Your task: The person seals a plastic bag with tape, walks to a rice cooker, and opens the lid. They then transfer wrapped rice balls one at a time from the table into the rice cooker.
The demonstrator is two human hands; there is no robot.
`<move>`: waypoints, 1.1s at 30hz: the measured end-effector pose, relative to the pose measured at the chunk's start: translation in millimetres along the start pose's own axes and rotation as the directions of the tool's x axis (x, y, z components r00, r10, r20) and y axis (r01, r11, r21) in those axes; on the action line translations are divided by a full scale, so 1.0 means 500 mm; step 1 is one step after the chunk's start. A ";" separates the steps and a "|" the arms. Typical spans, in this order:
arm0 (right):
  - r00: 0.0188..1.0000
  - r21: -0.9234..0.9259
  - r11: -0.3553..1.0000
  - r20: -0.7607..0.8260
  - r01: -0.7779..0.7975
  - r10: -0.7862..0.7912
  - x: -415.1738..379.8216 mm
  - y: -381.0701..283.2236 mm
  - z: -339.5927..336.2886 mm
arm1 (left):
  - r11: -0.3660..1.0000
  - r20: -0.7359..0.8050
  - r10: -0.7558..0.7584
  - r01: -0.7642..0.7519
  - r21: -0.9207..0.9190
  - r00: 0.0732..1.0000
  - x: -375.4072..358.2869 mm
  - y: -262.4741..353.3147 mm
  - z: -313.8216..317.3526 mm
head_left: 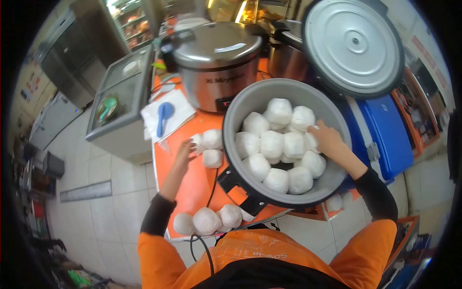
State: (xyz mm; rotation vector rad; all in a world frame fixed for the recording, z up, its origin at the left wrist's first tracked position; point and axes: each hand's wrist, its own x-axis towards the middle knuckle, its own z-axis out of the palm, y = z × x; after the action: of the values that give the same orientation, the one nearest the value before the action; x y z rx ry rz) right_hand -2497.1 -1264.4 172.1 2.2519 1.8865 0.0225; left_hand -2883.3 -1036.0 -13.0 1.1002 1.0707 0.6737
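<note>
Inside the large grey rice cooker pot (232, 115) lies a heap of several round white wrapped bundles (272, 144), each about fist-sized. My right hand (329, 142) reaches over the pot's right side, its fingers curled on a white wrapped bundle (312, 142) near the inner wall. Left of the pot, my left hand (183, 153) has its fingers around another white wrapped bundle (197, 143) on the orange tabletop (185, 192). Two similar bundles (212, 158) sit right beside it. What is inside the wrappings is hidden.
Several more bundles (207, 221) line the table's near edge, by a black cord. A closed steel rice cooker (216, 53) stands behind. The open lid (355, 43) rises at the back right, above a blue cooler box (387, 135). A blue rice paddle (165, 118) lies on white paper.
</note>
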 end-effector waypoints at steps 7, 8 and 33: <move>0.990 -0.079 0.997 -0.144 -0.004 -0.007 -0.051 -0.050 -0.072 | 0.877 -0.513 -0.136 0.344 0.335 0.848 0.247 -0.186 -0.016; 0.981 -0.052 0.999 -0.195 0.013 -0.023 -0.061 -0.053 -0.084 | 0.914 -0.399 -0.235 0.341 0.221 0.887 0.229 -0.148 -0.018; 0.951 0.981 -0.149 -0.163 0.127 -0.261 0.071 -0.272 -0.226 | 0.803 0.155 0.580 -0.530 -0.273 0.799 -0.263 0.393 0.295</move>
State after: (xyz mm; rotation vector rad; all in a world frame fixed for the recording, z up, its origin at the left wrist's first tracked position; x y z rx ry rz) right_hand -2638.8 -1191.2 256.2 2.2275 2.4769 -2.4268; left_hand -2782.7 -1136.0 226.9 1.2758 0.4398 1.0758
